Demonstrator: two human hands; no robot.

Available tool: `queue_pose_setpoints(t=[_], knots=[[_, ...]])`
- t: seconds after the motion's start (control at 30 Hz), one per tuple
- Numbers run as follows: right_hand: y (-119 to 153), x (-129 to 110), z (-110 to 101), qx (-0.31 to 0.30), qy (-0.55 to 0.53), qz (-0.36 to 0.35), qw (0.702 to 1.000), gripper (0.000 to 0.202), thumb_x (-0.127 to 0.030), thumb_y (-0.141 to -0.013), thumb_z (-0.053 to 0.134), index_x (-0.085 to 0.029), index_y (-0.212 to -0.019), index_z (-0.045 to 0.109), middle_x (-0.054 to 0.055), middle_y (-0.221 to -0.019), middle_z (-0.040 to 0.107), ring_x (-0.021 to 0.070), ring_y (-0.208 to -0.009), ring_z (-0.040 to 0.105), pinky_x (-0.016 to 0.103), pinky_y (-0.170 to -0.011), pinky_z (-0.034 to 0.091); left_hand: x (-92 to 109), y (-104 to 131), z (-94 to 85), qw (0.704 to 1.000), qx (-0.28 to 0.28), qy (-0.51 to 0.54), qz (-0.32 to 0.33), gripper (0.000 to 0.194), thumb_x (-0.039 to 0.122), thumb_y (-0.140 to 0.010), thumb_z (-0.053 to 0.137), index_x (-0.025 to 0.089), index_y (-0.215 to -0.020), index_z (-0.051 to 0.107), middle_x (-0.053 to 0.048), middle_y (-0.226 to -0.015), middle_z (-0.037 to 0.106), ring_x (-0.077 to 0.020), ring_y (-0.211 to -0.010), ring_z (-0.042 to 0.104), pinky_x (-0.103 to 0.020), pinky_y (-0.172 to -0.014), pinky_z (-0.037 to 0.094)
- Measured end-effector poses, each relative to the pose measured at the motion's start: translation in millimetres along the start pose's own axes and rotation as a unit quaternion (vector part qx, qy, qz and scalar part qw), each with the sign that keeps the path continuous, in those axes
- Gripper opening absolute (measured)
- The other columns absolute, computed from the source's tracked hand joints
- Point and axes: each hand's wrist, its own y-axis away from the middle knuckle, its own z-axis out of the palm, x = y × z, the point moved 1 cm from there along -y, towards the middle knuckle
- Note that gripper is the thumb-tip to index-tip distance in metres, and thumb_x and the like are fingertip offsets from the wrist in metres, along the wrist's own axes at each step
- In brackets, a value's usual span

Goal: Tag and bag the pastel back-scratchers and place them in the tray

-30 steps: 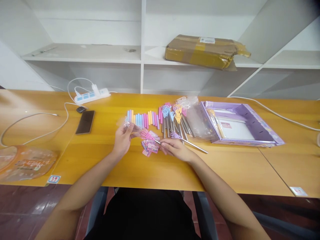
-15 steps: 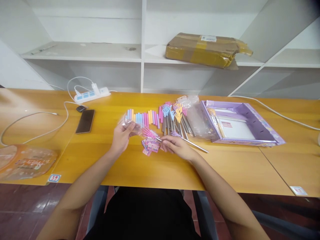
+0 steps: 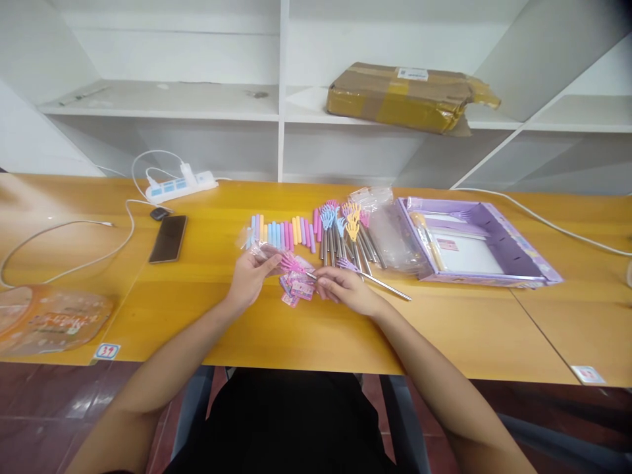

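Note:
My left hand pinches a clear plastic bag at its edge. My right hand grips the metal rod of a pink hand-shaped scratcher, whose head points left and touches or enters the bag's mouth; which one I cannot tell. Beneath it lie small pink printed cards. Behind my hands is a row of coloured tubes. A pile of scratchers with blue, pink and orange heads lies to the right, and a purple-headed scratcher rests just beyond my right hand.
Clear bags lie beside a purple box at the right. On the left are a phone, a power strip, cables and an orange plastic bag. A taped carton sits on the shelf.
My left hand has moved slightly right with the bag, closer to the pink scratcher's head. My right hand has barely moved.

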Motion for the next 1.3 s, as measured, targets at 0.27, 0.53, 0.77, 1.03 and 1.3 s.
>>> queue_pose_setpoints(t=[0.27,0.53,0.77,1.03,1.3], knots=[[-0.4,4.6,-0.4,-0.002,-0.008,-0.004,1.0,0.042,-0.059,-0.107,0.06,-0.02,-0.119,0.067,0.0,-0.078,0.07,0.0122,-0.057,0.051,0.027,-0.054,0.042,-6.6,2.6,-1.8,1.0,-0.027,-0.007,-0.004,0.047,0.039,-0.072,0.1,0.016,-0.101,0.072,-0.004,-0.091,0.08,-0.0206,-0.084,0.08,-0.037,-0.081,0.071],[1.9,-11.2,-4.5,0.015,-0.016,0.0,1.0,0.039,-0.058,-0.107,0.061,-0.02,-0.112,0.067,0.001,-0.078,0.07,0.0132,-0.06,0.056,0.028,-0.056,0.045,17.5,-10.0,-9.5,0.997,0.06,0.038,0.032,0.05,0.052,-0.071,0.099,0.017,-0.095,0.072,-0.004,-0.087,0.079,-0.0211,-0.085,0.08,-0.036,-0.08,0.07],[1.2,-11.3,-4.1,0.008,-0.016,0.007,1.0,0.043,-0.062,-0.103,0.063,-0.02,-0.111,0.068,0.001,-0.077,0.071,0.0134,-0.06,0.056,0.027,-0.056,0.046,18.2,-8.2,-7.2,0.999,0.031,0.031,0.01,0.047,0.049,-0.072,0.099,0.017,-0.094,0.072,-0.001,-0.084,0.077,-0.0163,-0.083,0.077,-0.029,-0.077,0.067],[1.8,-4.1,-2.7,0.004,-0.023,0.015,1.0,0.043,-0.062,-0.104,0.062,-0.021,-0.115,0.068,0.001,-0.078,0.07,0.0139,-0.06,0.055,0.028,-0.057,0.045,5.1,-1.2,-1.5,1.0,-0.008,0.014,-0.015,0.047,0.048,-0.074,0.098,0.017,-0.097,0.071,-0.002,-0.087,0.078,-0.0156,-0.078,0.076,-0.032,-0.078,0.066],[0.3,1.9,-1.3,0.009,-0.017,0.005,1.0,0.042,-0.06,-0.106,0.061,-0.02,-0.121,0.066,0.0,-0.078,0.07,0.0127,-0.058,0.055,0.026,-0.056,0.045,-2.1,2.7,0.5,0.999,-0.024,-0.005,-0.031,0.046,0.042,-0.073,0.099,0.016,-0.1,0.072,-0.002,-0.09,0.08,-0.017,-0.083,0.077,-0.033,-0.081,0.067]])
